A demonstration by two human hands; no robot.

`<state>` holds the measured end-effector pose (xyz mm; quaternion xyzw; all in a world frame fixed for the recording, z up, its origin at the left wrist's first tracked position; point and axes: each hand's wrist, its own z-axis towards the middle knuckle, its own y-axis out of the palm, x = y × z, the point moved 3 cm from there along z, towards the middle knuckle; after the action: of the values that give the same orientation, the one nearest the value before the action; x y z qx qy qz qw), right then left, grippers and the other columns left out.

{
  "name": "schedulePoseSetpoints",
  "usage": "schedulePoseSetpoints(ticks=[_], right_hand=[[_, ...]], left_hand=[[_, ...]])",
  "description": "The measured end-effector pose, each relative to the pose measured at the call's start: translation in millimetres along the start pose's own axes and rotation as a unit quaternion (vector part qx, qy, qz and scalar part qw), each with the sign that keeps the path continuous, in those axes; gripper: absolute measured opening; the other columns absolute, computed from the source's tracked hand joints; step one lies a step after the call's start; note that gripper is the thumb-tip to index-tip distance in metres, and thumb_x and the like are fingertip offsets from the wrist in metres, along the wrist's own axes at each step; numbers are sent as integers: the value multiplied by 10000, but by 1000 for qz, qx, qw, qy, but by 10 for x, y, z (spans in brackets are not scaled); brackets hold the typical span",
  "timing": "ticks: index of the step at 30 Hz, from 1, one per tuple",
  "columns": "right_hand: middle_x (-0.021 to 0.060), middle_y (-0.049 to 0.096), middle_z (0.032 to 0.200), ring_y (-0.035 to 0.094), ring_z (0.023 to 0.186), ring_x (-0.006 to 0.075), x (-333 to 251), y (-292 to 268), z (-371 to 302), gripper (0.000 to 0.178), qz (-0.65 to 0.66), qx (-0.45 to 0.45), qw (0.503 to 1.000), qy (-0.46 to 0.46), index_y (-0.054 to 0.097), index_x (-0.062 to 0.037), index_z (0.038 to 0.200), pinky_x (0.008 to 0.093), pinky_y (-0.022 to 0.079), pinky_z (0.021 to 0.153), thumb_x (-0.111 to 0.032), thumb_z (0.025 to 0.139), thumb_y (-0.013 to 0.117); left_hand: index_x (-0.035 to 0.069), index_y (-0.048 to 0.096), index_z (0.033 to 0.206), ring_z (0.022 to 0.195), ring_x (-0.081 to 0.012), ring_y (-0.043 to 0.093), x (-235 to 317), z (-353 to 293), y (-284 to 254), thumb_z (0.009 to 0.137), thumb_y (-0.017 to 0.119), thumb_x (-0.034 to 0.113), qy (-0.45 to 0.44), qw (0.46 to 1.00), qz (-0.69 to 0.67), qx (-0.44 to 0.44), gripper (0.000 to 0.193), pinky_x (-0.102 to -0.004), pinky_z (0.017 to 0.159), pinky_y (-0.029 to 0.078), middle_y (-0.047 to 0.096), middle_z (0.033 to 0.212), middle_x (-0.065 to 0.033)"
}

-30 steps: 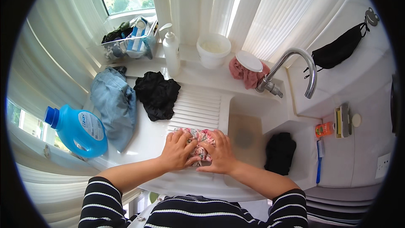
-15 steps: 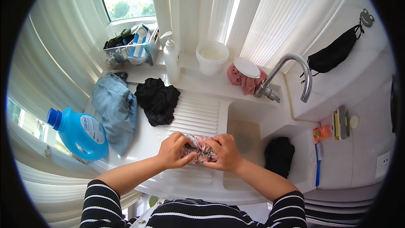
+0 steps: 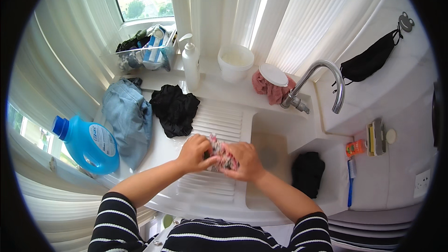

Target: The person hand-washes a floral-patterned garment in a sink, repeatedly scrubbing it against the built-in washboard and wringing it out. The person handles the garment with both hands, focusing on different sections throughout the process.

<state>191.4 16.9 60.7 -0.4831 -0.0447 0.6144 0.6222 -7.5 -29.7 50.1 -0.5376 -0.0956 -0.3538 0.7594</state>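
A bunched pink floral cloth (image 3: pixel 221 156) is squeezed between my two hands over the ribbed washboard (image 3: pixel 219 123) beside the basin. My left hand (image 3: pixel 196 154) grips its left side, fingers curled. From the right, my right hand (image 3: pixel 245 160) is closed over the other side; the fingers hide much of the fabric. Just beyond my left hand lies a crumpled black cloth (image 3: pixel 175 110), with a light blue denim garment (image 3: pixel 126 116) to its left. To the right of my right hand is the sink basin (image 3: pixel 290 128), with some cloudy water at its bottom.
A blue detergent bottle (image 3: pixel 91 144) stands at left. Along the back are a clear bin (image 3: pixel 123 60), pump bottle (image 3: pixel 190 65), white tub (image 3: pixel 235 68), pink towel (image 3: pixel 266 87) and chrome faucet (image 3: pixel 326 65). On the right lie a black cloth (image 3: pixel 308 173) and blue brush (image 3: pixel 351 184).
My hands have drawn closer together, bunching the floral cloth more tightly, so less of it shows. The right hand has moved slightly left. The surrounding things stay in place.
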Motion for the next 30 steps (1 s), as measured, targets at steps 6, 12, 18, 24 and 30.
schedulePoseSetpoints(ticks=[6,12,18,24,30], right_hand=[[78,569,991,574,899,277,-4,324,-215,421,-31,49,997,-57,643,-145,946,421,466,791,-256,573,805],[207,491,1319,479,1213,374,822,465,470,592,-128,28,957,258,647,-138,1143,462,422,991,-353,618,818],[193,420,1408,368,1292,447,-17,106,-382,628,-22,-91,993,73,670,-144,1063,584,335,1027,-530,597,837],[130,565,1159,534,1057,393,320,448,-28,543,-26,-18,998,-45,635,-102,985,507,404,932,-313,509,787],[256,372,1451,335,1340,453,813,374,325,747,-72,-46,966,244,596,-110,1219,541,337,1075,-430,587,833]], left_hand=[[84,593,874,706,-327,582,130,-125,215,751,760,359,55,995,57,57,344,-422,645,451,566,745,-106],[97,660,1015,1116,-373,509,-468,684,270,863,652,438,-190,967,162,51,374,-548,913,396,589,1112,-170],[108,652,1061,1158,-429,431,203,-295,98,725,724,611,-36,996,76,0,609,-575,925,367,492,1224,-189],[76,675,829,1012,-370,541,-121,5,394,740,718,513,-27,998,56,-23,448,-502,851,412,589,1011,-146],[67,666,1044,1207,-412,439,-383,623,431,775,687,571,-149,969,175,87,572,-569,940,361,498,1277,-224]])
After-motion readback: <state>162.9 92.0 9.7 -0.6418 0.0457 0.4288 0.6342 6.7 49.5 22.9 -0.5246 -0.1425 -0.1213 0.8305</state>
